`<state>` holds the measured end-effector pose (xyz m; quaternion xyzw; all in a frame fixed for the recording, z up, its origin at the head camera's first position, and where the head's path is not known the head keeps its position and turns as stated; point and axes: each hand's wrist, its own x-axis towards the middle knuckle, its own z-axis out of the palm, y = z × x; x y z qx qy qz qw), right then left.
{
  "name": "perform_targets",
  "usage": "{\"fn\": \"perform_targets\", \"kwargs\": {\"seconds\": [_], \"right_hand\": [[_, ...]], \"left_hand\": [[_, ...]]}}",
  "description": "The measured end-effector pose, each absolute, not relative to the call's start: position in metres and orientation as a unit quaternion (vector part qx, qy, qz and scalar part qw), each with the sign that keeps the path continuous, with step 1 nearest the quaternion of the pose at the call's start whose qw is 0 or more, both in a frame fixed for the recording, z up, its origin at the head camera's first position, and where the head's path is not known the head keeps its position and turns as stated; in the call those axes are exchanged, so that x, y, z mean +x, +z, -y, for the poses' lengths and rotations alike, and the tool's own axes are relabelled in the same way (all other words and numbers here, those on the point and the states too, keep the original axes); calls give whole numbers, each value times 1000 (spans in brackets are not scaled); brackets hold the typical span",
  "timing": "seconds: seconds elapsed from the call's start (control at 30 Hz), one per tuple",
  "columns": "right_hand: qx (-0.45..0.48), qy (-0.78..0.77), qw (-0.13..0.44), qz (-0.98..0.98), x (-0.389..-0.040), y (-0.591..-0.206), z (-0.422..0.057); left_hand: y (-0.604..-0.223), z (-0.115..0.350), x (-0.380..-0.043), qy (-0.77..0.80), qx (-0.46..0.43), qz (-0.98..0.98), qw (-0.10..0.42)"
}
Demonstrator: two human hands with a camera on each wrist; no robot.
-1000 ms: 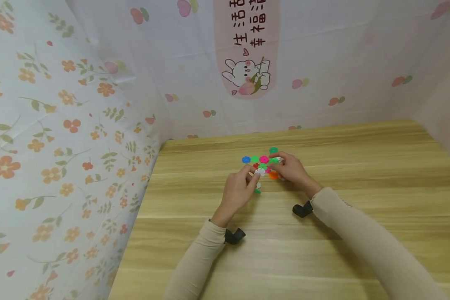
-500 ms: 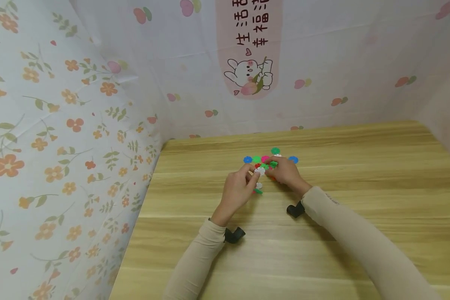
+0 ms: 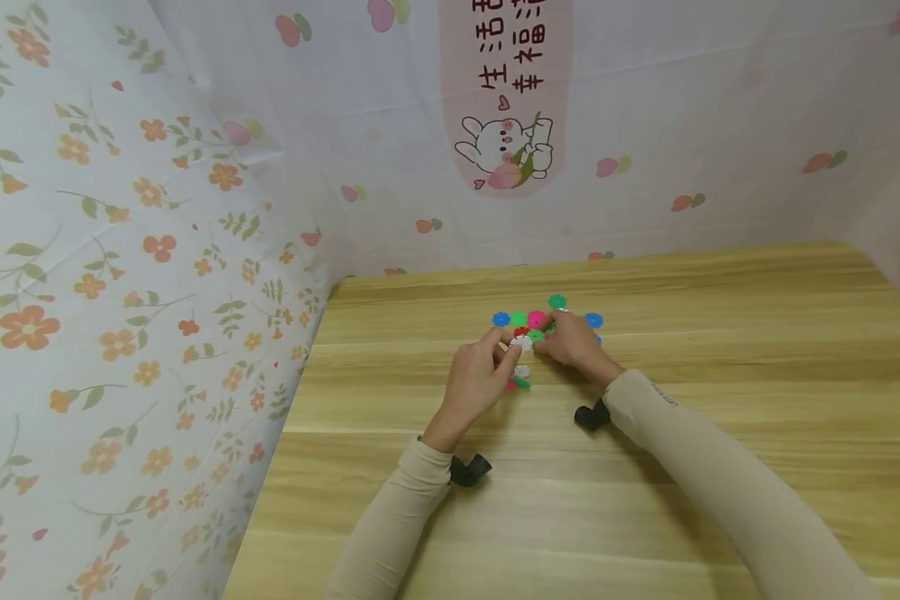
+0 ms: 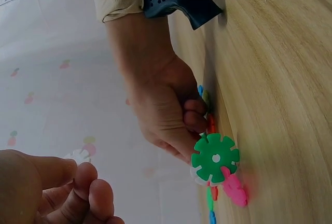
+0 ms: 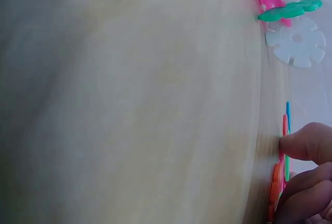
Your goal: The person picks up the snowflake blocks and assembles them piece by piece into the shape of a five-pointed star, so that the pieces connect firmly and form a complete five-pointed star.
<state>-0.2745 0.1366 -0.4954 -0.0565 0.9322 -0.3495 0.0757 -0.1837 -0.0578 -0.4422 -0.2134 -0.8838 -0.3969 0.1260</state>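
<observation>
My left hand pinches a white notched flower-shaped disc between thumb and index finger, held above the table. Close by, my right hand has thumb and fingers around a green notched disc, mostly covered by the fingers. In the right wrist view its thumb meets several discs seen edge-on. Nearer me stands a small cluster: a tilted green disc, a pink disc and a white disc that touch one another.
Flat discs lie around the hands: blue, light green, pink, red, dark green and another blue disc. Black wrist mounts sit at both cuffs. Patterned cloth borders the wooden table.
My right hand shifts left with the green disc, toward the left hand, uncovering the blue discs at right. The left hand keeps its pinch on the white disc. The head view drifts slightly.
</observation>
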Motion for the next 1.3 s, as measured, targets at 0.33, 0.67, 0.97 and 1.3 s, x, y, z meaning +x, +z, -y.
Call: {"fn": "perform_targets", "kwargs": {"seconds": [0.33, 0.67, 0.97, 1.3], "right_hand": [[-13, -440, 139, -887, -263, -493, -155], [-57, -540, 125, -831, -236, -482, -175], [-106, -603, 139, -778, -209, -451, -177], [-170, -543, 89, -818, -199, -440, -181]], "left_hand": [[-443, 56, -184, -392, -219, 885, 118], [-443, 49, -183, -384, -218, 891, 108], [-445, 48, -184, -373, -233, 892, 108], [-444, 46, -183, -374, -258, 885, 106]]}}
